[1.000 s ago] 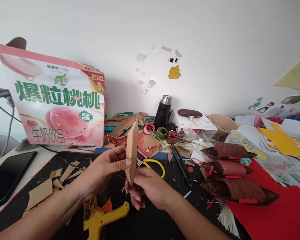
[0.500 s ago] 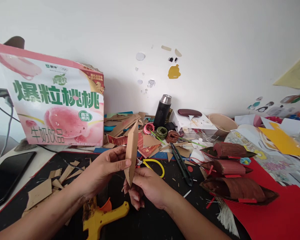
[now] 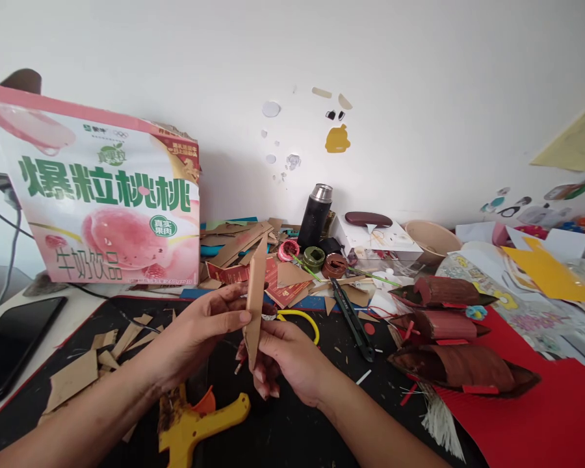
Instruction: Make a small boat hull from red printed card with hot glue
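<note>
A narrow folded cardboard piece with pointed ends (image 3: 257, 286) stands nearly upright between my hands. My left hand (image 3: 219, 318) pinches its left side, thumb in front and fingers behind. Lower down, my right hand (image 3: 283, 354) grips the right side near the bottom point. A thin stick-like bit (image 3: 238, 367) pokes out by the right hand's fingers, mostly hidden. Below the hands lies a yellow glue gun (image 3: 199, 426) with an orange trigger and brown stains. Behind my right hand show the yellow handles of scissors (image 3: 305, 320).
Cardboard scraps (image 3: 75, 380) lie at left near a phone (image 3: 19, 344). A utility knife (image 3: 353, 322) rests right of centre. Brown model boats (image 3: 482, 367) sit on red paper (image 3: 556, 416). Paint pots (image 3: 313, 259), a black thermos (image 3: 316, 214) and a large drink carton (image 3: 112, 195) stand behind.
The cardboard piece has turned slightly in my hands, showing a narrower side. Both hands keep hold of it. The view has shifted a little to the right.
</note>
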`<state>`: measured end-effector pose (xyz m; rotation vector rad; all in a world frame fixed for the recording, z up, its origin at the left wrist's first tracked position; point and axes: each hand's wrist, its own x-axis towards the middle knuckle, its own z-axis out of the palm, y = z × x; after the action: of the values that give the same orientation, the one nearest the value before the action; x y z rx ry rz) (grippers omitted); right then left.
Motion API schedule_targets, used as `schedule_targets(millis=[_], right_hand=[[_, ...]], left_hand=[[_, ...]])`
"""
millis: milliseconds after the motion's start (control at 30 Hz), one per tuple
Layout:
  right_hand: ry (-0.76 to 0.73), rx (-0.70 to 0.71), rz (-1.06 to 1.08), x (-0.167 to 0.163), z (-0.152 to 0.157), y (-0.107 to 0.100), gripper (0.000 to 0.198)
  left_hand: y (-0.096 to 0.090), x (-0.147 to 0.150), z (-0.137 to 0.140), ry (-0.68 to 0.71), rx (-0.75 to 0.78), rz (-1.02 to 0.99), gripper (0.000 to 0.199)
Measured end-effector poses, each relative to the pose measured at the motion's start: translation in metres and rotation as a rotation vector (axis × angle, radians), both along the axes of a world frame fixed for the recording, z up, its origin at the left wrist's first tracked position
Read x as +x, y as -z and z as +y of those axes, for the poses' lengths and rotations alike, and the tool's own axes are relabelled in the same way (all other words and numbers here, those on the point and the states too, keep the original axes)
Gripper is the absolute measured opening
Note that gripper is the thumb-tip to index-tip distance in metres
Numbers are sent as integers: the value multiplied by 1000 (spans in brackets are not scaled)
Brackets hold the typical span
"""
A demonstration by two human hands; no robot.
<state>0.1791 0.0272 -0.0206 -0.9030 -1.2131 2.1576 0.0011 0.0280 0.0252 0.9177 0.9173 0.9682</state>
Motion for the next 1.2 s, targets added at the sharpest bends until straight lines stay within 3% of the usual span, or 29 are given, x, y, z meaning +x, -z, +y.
schedule_targets(millis=[133, 433, 667, 800, 933, 1000, 1200], right_hand=[[5, 41, -41, -1, 1, 3, 46], [25, 86, -68, -1, 1, 4, 55], [50, 130, -128, -2, 3, 5, 60], [131, 323, -307, -1, 2, 6, 45], [178, 789, -643, 1, -2, 3, 28], [169, 937, -763, 2, -5, 1, 26], [135, 915, -772, 1, -8, -4, 30]], left_hand=[[0, -2, -1, 33, -47, -1, 47], [6, -4, 1, 129, -47, -46, 47], [4, -3, 1, 27, -1, 84, 43], [-2, -2, 4, -46, 158, 302, 45], [-4, -3, 5, -36, 285, 550, 47], [-3, -3, 5, -32, 305, 635, 46], [2, -6, 8, -75, 327, 678, 40]])
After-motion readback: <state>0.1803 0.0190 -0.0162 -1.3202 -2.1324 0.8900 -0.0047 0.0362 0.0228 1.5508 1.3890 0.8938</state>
